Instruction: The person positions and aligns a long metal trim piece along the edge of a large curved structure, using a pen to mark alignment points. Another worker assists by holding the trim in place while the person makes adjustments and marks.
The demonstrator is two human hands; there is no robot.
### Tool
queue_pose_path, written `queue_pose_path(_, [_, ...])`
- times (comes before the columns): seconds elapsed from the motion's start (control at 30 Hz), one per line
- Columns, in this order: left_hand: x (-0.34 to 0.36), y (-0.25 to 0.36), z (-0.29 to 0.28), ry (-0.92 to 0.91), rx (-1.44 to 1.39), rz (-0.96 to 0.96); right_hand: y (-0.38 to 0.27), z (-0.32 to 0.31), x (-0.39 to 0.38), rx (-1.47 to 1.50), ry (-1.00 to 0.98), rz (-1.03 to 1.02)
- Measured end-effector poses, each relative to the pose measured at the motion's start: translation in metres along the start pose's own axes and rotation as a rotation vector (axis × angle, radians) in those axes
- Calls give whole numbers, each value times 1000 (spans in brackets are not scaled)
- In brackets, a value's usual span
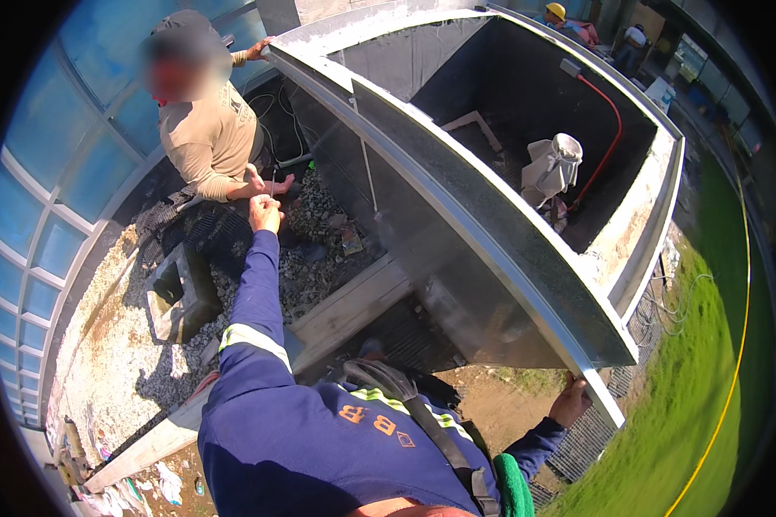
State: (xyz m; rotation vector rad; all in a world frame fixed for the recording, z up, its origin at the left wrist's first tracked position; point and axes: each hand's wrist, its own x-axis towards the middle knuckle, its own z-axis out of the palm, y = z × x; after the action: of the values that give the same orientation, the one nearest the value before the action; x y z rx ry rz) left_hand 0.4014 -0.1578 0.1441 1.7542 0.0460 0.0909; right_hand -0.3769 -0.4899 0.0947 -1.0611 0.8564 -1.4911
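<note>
My left hand point(265, 213), on a blue sleeve with a reflective band, reaches far forward and meets the hand point(265, 182) of a co-worker in a beige shirt point(209, 138) who crouches on the gravel. A thin pale rod-like piece point(272, 178) stands up between the two hands; I cannot tell which hand holds it. My left fingers look curled. My right hand point(571, 399) is low on the right, fingers closed around the corner of the grey metal rim point(457, 211) of a large box-shaped container.
The container holds a red hose point(610, 129) and a white wrapped bundle point(553, 165). Gravel point(319, 258), a concrete block point(174, 293) and a wooden beam point(353, 302) lie below. Glass panels point(52, 198) run along the left, grass point(698, 379) and metal grating point(591, 439) on the right. Other people stand far back.
</note>
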Motion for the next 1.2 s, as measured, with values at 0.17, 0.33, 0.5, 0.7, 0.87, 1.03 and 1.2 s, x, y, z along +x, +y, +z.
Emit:
queue_pose_path(0.17, [-10,6,-14,95,-91,-50,-5,7,-2,25,-47,-57])
queue_pose_path(0.33, [-15,25,-12,171,-121,34,-15,22,-7,27,-43,-43])
queue_pose_path(0.5, [-80,46,19,-141,-231,-242,-17,22,-13,76,-18,-19])
queue_pose_path(0.7, [-226,94,111,-822,-371,-388,-31,14,-32,30,-102,18])
queue_pose_path(0.87, [-301,142,132,-947,-562,-354,-70,27,-48,-28,-145,-69])
queue_pose_path(1.03, [-332,165,121,-984,-620,-431,-118,46,-58,-49,-166,-178])
queue_pose_path(1.2, [-356,193,110,-1167,-832,-417,-181,83,-56,-138,-224,-366])
